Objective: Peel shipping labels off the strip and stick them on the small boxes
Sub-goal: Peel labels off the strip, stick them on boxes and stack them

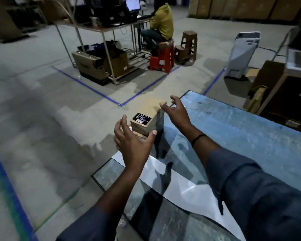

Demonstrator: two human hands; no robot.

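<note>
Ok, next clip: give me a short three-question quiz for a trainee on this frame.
1. True or false: the right hand holds the white strip.
2. What colour is the label on the top box? A white, B black, C red.
3. Fill in: the white strip lies on the ____.
Key: 1 false; 2 B; 3 table.
</note>
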